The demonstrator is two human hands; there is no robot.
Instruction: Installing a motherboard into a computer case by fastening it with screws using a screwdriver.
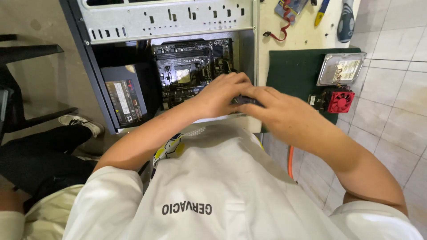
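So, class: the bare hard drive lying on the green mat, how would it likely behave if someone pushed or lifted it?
The hard drive is a flat metal-cased slab, so it is probably stiff and heavy for its size. Lying flat on the green mat, it should slide rather than roll or tip. It overhangs the mat's corner near the table's edge, so a careless push might drop it.

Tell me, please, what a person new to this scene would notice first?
First, the two bare hands meeting in the middle: the left hand and the right hand close together on a small dark part at the edge of the open computer case. Behind them lies the black motherboard inside the case. To the right, on a green mat, rest a silver hard drive and a red cooling fan.
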